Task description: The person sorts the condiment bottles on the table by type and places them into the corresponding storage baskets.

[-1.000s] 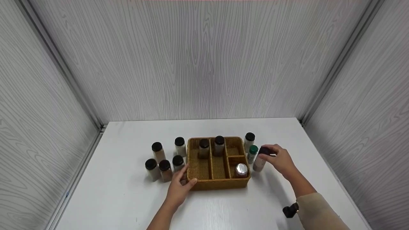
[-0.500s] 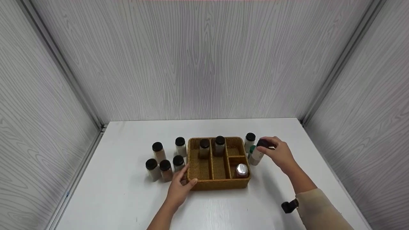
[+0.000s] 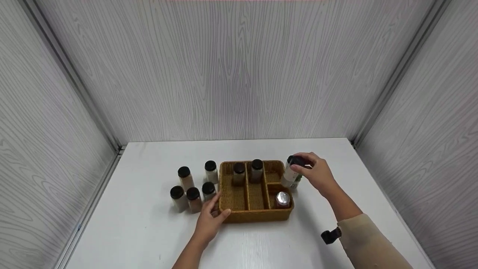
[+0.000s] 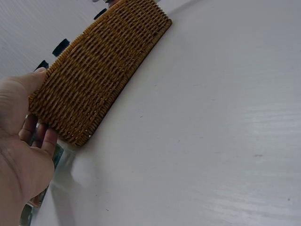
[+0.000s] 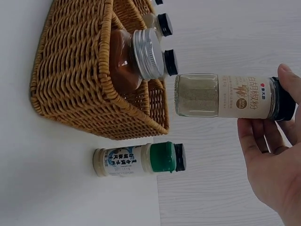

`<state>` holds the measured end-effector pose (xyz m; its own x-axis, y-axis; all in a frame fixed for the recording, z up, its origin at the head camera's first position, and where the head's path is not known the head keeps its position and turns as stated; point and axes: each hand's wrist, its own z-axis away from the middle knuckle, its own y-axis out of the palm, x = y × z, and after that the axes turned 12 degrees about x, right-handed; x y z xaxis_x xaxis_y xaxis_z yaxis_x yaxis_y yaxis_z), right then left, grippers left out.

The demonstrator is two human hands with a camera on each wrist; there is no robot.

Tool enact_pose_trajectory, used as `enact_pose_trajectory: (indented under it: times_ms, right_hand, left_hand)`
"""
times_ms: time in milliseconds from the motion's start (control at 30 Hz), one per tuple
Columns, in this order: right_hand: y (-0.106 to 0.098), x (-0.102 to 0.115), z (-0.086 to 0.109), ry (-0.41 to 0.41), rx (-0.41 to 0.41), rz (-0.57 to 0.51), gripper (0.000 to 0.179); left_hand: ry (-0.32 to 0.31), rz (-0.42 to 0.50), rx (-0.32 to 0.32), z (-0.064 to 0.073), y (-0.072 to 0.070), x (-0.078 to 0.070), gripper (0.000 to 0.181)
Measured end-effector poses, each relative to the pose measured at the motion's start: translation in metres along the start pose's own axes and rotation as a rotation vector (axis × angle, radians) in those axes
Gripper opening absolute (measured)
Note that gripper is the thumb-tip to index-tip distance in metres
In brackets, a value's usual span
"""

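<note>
My right hand pinches the black lid of a glass spice jar, with greyish powder and a printed label. The jar is raised, slightly tilted, beside the right wall of a divided wicker basket. My left hand grips the basket's front left corner, its thumb at the rim and fingers against the side. Inside the basket stand two black-lidded jars, one in the left compartment and one in the middle. A silver-lidded jar with reddish contents occupies the front right compartment.
Left of the basket several black-lidded spice jars stand upright on the white table. A green-capped shaker bottle stands by the basket's right side, with another black-capped one behind it. Grey wood-grain panels enclose the table.
My right hand has lifted the spice jar from the table and carried it left to the basket's right edge. My left hand and the basket have stayed put.
</note>
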<state>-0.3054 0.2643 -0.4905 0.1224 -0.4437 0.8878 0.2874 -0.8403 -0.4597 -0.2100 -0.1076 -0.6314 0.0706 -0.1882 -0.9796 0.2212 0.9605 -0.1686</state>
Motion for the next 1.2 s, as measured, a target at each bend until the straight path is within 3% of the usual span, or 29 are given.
enact_pose_trajectory:
  times_ms: [367,800,1200]
  right_hand:
    - [0.034,0.007,-0.019,0.008,0.048,-0.074,0.058]
    - [0.079,0.005,-0.038,-0.004,0.09,-0.062,0.051]
    - [0.096,-0.007,-0.048,0.035,0.146,0.099,0.046]
  left_hand:
    - [0.006,-0.004,0.0,0.0,-0.001,0.0,0.079]
    - [-0.003,-0.012,-0.003,0.0,0.0,0.0,0.079]
    - [-0.008,0.016,0.018,0.0,0.001,0.001,0.084]
